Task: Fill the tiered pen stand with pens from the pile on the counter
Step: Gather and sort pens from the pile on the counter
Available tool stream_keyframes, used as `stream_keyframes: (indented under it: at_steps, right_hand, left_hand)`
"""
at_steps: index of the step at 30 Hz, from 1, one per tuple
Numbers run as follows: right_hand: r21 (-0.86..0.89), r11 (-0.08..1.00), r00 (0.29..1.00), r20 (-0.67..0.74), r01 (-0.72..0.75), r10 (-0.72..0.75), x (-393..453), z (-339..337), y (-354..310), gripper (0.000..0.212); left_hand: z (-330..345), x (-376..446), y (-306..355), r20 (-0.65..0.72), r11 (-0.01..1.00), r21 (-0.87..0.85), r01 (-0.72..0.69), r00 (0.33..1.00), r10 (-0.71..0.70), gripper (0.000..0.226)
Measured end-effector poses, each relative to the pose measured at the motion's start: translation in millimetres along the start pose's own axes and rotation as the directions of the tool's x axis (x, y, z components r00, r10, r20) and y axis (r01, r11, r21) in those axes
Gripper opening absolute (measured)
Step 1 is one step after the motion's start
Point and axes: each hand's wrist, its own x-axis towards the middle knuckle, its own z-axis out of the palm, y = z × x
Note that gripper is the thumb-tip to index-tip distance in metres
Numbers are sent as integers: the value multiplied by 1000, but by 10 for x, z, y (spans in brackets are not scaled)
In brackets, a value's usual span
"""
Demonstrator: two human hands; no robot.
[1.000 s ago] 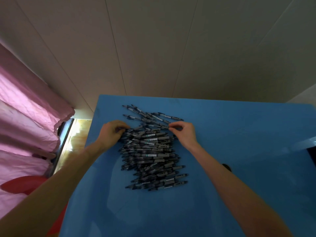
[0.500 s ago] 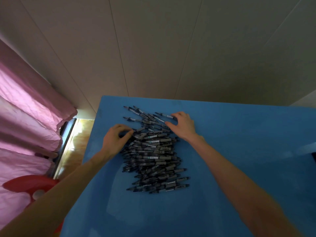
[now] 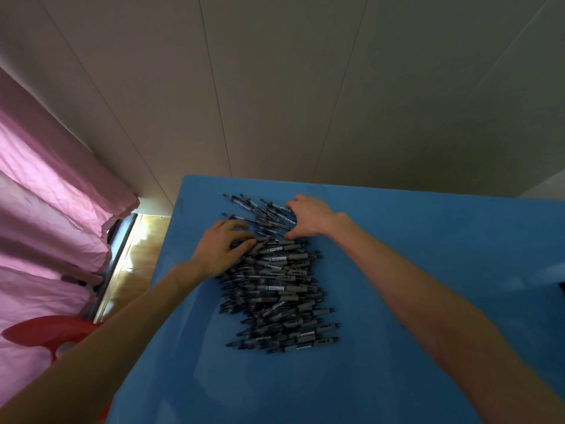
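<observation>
The right hand (image 3: pixel 308 217) has moved to the far end of the pen pile (image 3: pixel 275 280).
</observation>
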Motion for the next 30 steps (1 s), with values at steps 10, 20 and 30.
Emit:
stream_keyframes:
  at_steps: [10, 20, 30]
  right_hand:
    - [-143, 988, 996, 74, 53, -42, 100, -171, -178, 66]
    - [-122, 987, 993, 76, 101, -92, 219, -178, -181, 64]
    - [2, 997, 997, 34, 75, -75, 188, -64, 9, 92]
  left_hand:
    - [-48, 86, 56, 139, 952, -253, 173, 980, -141, 66]
    - [-190, 415, -140, -35, 982, 117, 150, 989, -147, 60]
    - [-143, 689, -106, 28, 964, 117, 239, 969, -244, 59]
